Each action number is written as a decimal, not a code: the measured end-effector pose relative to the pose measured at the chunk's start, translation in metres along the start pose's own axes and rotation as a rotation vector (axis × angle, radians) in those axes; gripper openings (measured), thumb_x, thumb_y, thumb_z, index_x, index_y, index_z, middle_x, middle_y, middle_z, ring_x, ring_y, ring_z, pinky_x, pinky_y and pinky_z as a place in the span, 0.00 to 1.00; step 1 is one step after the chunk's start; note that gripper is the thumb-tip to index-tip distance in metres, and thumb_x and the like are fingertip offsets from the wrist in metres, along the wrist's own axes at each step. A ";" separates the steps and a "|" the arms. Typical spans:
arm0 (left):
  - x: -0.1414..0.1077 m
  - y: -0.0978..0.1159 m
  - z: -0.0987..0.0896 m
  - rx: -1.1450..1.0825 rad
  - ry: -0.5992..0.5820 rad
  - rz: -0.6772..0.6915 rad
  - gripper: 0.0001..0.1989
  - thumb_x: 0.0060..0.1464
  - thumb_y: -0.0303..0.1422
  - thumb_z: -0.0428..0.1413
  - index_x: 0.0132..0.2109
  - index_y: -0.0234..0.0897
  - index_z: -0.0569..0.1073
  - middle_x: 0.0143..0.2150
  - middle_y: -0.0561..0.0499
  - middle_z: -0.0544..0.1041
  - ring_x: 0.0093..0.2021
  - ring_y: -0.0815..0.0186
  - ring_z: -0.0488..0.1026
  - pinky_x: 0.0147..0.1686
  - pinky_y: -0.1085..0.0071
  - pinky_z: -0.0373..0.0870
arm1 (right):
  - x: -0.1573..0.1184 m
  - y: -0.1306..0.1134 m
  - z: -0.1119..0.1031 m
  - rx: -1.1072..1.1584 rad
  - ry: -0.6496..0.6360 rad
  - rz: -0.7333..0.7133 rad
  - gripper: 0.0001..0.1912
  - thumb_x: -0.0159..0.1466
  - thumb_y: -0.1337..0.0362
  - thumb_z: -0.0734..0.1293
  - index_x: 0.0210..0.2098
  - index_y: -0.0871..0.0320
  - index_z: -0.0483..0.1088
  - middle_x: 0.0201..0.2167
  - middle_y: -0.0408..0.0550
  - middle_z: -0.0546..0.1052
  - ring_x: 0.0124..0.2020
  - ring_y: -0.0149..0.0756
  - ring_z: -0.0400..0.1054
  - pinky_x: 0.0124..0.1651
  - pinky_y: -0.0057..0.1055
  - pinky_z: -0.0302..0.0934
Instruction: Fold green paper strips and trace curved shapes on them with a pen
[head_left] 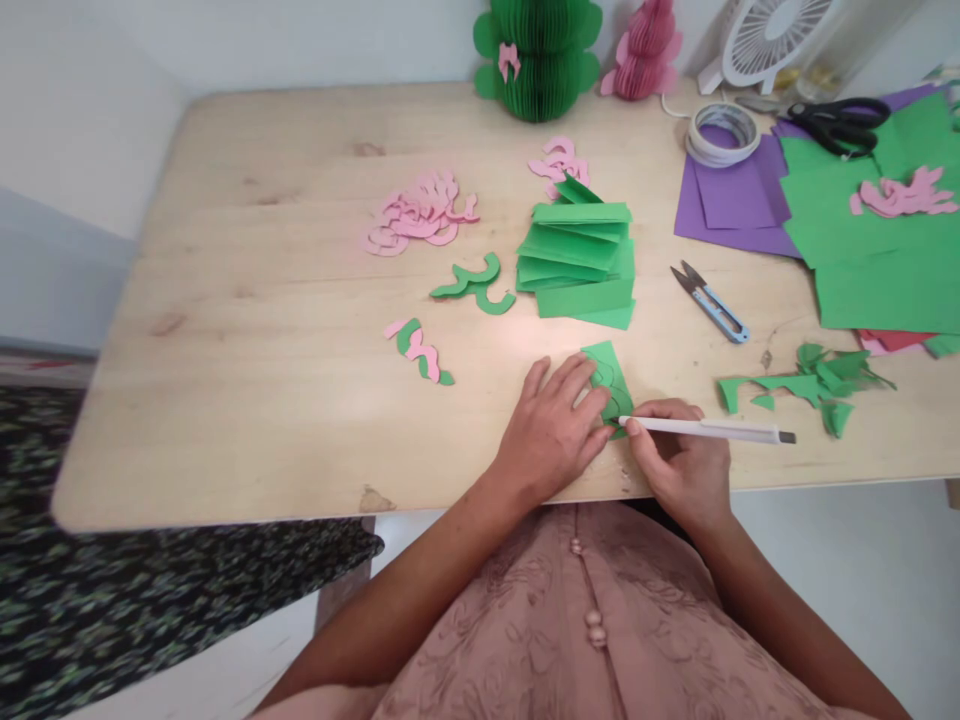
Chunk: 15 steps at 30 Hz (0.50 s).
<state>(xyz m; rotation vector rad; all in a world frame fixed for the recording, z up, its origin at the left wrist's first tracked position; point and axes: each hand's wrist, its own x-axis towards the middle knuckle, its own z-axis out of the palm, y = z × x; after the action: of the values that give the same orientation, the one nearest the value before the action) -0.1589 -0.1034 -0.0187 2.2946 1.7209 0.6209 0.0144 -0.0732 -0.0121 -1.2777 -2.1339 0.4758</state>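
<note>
A small green paper piece [604,385] with curved lines drawn on it lies near the table's front edge. My left hand [551,430] rests flat on its left side, fingers spread and pressing it down. Pinched in my right hand [682,465] is a white pen [709,429], its tip touching the lower part of the paper. Behind the hands sits a stack of folded green paper strips [577,265]. To the left are curvy green cutouts [491,285] and a pink-and-green cutout group [421,352].
Thread snips [712,305] and green scraps [814,385] lie right. Beyond are black scissors [840,122], tape rolls [722,138], purple paper [739,190] and green sheets [877,270]. Pink cutouts [420,215], honeycomb paper shapes [540,55] and a white fan [776,40] are farther back.
</note>
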 end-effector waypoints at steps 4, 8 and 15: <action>0.000 0.000 0.000 -0.001 0.006 0.003 0.12 0.62 0.37 0.51 0.48 0.35 0.71 0.59 0.39 0.70 0.64 0.53 0.62 0.64 0.49 0.53 | 0.000 0.000 0.000 0.003 -0.008 0.004 0.06 0.62 0.61 0.65 0.30 0.55 0.70 0.28 0.44 0.76 0.31 0.37 0.70 0.38 0.35 0.62; 0.000 0.000 0.001 -0.004 -0.001 -0.002 0.12 0.62 0.37 0.52 0.48 0.35 0.71 0.60 0.39 0.69 0.64 0.53 0.61 0.64 0.49 0.53 | 0.000 -0.001 0.000 0.005 -0.013 0.010 0.06 0.62 0.61 0.65 0.30 0.55 0.70 0.28 0.44 0.76 0.32 0.37 0.69 0.39 0.35 0.62; -0.001 0.000 0.000 -0.008 0.000 -0.005 0.12 0.62 0.37 0.51 0.48 0.35 0.71 0.60 0.39 0.69 0.64 0.53 0.62 0.64 0.49 0.53 | 0.001 -0.004 0.001 0.006 0.001 0.031 0.06 0.62 0.61 0.65 0.30 0.54 0.70 0.27 0.44 0.76 0.30 0.37 0.69 0.38 0.35 0.61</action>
<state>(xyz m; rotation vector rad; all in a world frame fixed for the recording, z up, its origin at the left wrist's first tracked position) -0.1591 -0.1039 -0.0193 2.2838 1.7202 0.6257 0.0108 -0.0743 -0.0099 -1.3090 -2.1137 0.4939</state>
